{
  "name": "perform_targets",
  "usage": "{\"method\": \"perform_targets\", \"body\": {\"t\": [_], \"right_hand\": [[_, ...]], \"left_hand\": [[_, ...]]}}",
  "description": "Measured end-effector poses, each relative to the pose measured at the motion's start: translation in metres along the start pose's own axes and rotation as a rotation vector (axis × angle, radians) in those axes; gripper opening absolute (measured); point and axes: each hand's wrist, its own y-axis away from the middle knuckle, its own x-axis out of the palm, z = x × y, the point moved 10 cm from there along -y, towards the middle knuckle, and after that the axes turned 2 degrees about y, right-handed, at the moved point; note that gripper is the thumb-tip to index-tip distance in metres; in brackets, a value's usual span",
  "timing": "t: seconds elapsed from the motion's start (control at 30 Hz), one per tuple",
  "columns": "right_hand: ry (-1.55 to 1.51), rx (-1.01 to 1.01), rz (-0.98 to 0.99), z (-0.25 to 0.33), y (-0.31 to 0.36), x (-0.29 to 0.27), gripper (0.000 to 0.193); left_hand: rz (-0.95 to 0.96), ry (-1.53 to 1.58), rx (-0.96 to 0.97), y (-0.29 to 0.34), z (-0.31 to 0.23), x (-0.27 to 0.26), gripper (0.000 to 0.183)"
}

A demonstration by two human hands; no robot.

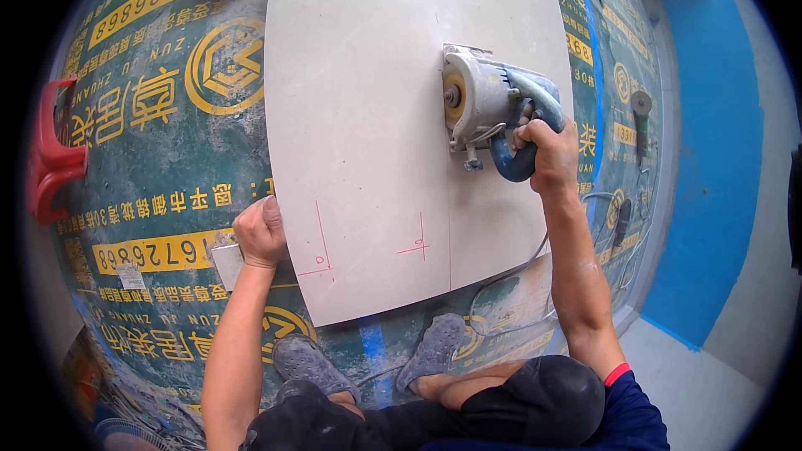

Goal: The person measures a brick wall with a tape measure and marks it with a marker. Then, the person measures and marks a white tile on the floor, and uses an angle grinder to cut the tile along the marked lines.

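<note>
Far out beyond our left hand (261,232) a red plastic stool (52,159) stands on the green printed floor covering (150,159). Our left hand is clenched into a fist, its knuckles pressed down at the left edge of the large pale tile (359,117), with a small offcut of tile (227,266) lying just beside the wrist. Just right of that hand, red pencil marks (322,259) show on the tile: a long stroke with a short cross-line, and a second small cross further toward the right hand. A straight cut line (449,225) runs down the tile from under the saw toward our feet.

Our right hand (551,154) is closed firmly around the blue handle of the handheld tile cutter (489,108), whose grey body and blade guard rest on the tile, up ahead of the left hand. Its cord (510,271) trails back beneath our right forearm toward our grey shoes (434,347). Beyond the right hand, a small angle grinder (642,121) lies on the floor near the blue wall.

We judge that we are partway along the long cut, with the cutter at its far end. The next move calls for a steady grip, the tile pinned flat, and the blade kept true on the line.
</note>
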Motion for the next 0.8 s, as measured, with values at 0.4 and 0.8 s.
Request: {"method": "perform_targets", "body": {"t": [0.4, 0.8], "right_hand": [[0.027, 0.001, 0.001, -0.002, 0.001, -0.002, 0.019], [0.002, 0.017, 0.000, -0.006, 0.012, -0.007, 0.022]], "left_hand": [[0.001, 0.010, 0.020, 0.001, 0.000, 0.000, 0.047], [0.008, -0.007, 0.008, -0.002, -0.004, -0.001, 0.047]]}}
